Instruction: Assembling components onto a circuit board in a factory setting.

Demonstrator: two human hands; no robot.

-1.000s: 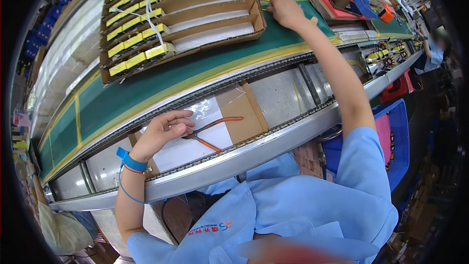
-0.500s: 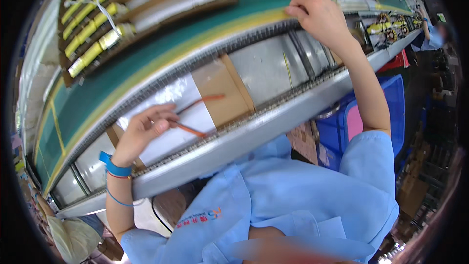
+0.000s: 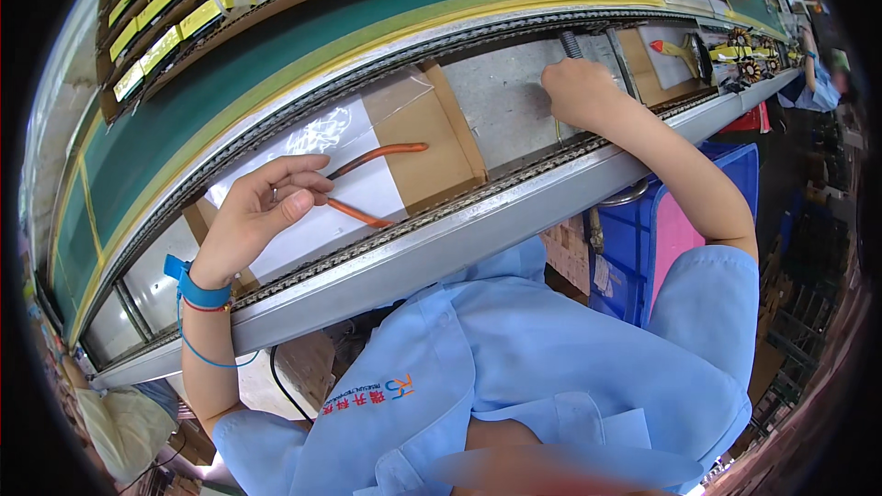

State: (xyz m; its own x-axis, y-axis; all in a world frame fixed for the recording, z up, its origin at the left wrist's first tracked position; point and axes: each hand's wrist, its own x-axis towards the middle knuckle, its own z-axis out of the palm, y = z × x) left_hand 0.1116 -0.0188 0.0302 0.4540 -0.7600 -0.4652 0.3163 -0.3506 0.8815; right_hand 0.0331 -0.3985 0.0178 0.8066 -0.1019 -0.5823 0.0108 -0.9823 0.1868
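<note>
My left hand [image 3: 266,207] hovers over a white sheet at the left, fingers loosely bent and thumb apart, with nothing visibly gripped. Beside its fingertips lies an orange-handled, plier-like tool [image 3: 381,154]; its handles point right, and its head is hidden behind the hand. My right hand [image 3: 583,96] is lowered to a grey metal plate [image 3: 501,101], its fingers closed. A thin yellow-green strand [image 3: 559,131] shows just below those fingers, apparently pinched in them, though the fingertips are hidden.
A metal rail [image 3: 395,253] runs between me and the work. Beyond is a green belt [image 3: 367,46] bearing a carton of yellow-wrapped parts [image 3: 175,37]. Copper-wound coils [image 3: 742,46] and a red-and-yellow-handled tool [image 3: 675,53] sit at right. A blue crate [image 3: 634,257] stands below.
My right hand has come down from the green belt to the metal plate, over the yellow-green strand. My left hand stays by the orange-handled tool, its fingers slightly shifted. The view has tilted.
</note>
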